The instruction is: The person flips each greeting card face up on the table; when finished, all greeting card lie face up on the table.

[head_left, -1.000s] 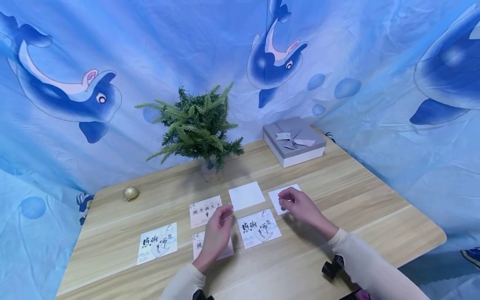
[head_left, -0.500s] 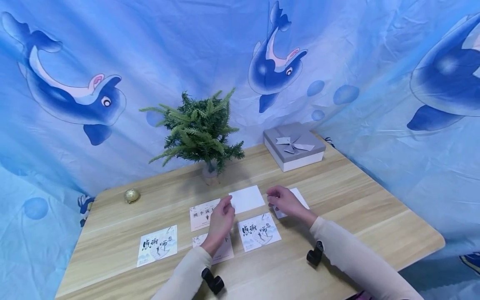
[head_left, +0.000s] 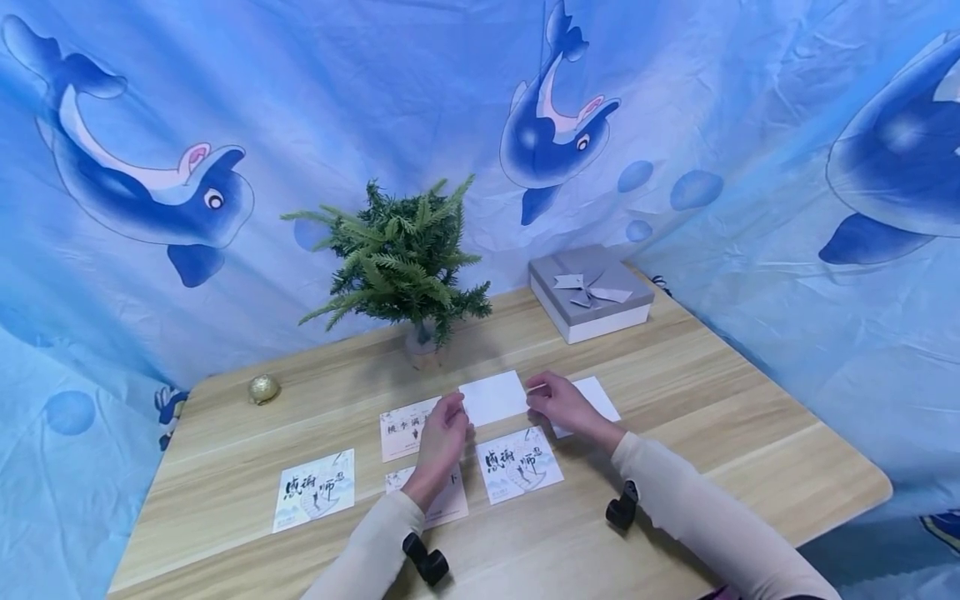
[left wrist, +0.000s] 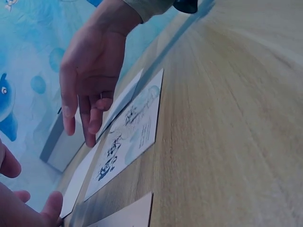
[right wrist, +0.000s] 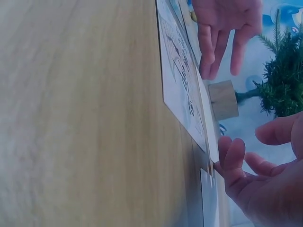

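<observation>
I'm bracketing a blank card on the bench between the left hand and right hand, each grip released with fingers loose, probably so both its side edges are lying within reach; I cannot tell whether any fingertip is touching it. A printed card is lying flat just on its near side, presumably so its writing is showing.
</observation>
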Demonstrator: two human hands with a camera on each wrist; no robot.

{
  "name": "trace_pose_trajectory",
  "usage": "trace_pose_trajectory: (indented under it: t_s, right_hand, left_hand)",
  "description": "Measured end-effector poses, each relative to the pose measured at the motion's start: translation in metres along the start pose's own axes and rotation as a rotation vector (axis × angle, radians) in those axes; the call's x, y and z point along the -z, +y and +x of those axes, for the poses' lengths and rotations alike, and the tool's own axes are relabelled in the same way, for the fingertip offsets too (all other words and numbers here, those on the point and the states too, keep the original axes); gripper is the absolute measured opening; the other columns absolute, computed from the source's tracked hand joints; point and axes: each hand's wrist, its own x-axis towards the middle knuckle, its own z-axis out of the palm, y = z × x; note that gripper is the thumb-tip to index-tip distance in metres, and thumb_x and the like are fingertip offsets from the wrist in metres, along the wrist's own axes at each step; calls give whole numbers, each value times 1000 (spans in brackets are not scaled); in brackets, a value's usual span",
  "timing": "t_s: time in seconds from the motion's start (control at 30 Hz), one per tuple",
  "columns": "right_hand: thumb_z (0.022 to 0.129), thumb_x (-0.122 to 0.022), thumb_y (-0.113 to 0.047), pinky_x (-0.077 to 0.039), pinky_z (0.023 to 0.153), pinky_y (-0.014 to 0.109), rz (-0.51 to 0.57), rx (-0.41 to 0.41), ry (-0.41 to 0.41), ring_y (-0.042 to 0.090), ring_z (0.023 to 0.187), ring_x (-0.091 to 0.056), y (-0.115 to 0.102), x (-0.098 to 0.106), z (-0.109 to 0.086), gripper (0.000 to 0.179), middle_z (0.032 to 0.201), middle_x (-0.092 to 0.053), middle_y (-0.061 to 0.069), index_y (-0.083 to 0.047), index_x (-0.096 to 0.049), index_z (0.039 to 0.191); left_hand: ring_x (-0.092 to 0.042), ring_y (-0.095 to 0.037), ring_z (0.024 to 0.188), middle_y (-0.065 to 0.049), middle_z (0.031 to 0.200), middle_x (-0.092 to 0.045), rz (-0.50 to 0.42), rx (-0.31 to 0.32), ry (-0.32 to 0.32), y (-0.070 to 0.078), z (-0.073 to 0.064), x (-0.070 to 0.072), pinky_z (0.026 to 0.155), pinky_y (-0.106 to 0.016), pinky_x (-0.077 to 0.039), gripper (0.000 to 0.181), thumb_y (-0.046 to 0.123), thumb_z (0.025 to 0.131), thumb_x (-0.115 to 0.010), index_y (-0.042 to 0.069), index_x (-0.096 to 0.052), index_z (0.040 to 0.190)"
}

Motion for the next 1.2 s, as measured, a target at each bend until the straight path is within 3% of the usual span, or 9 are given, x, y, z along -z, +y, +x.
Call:
trace_pose_trajectory:
  t_s: [0.13,0.4,0.7,1.03,1.2]
  right_hand:
    - [92,-59,-7,-56,65,33,-9,2,-3,21,78,-68,-2,-1,-1,36,100,-69,16,5,-54,125]
    - [92,-59,-8,-56,67,35,-8,-4,-4,22,81,-67,-3,0,0,38,103,-68,16,4,-53,128]
    - [89,-61,-3,-52,91,43,-92,99,92,29,102,-64,-5,3,-1,32,106,-68,15,4,-60,120]
    - [86,-59,4,-53,89,41,-73,133,140,29,98,-63,-2,2,0,29,101,-68,16,6,-61,115]
    - [85,-59,8,-54,85,35,-68,163,155,26,95,-64,-1,3,-2,28,99,-69,13,4,-63,113]
  left_hand:
    - [-57,-36,117,-26,142,-46,-42,14,-16,1,0,0,94,-38,-53,45,2,92,-49,-2,-46,137]
    - [-53,-36,124,-24,142,-46,-58,3,-29,2,1,0,94,-37,-53,43,3,93,-49,-2,-48,136]
    - [-52,-35,123,-22,136,-52,-37,-60,-22,3,-2,5,96,-41,-52,43,4,92,-50,0,-51,134]
    - [-50,-34,127,-21,135,-52,-76,-69,-17,3,-3,6,104,-42,-46,47,1,87,-50,-2,-49,134]
    - [-51,-35,127,-22,134,-53,-89,-111,-12,2,-5,8,106,-42,-44,41,1,92,-50,-3,-49,133]
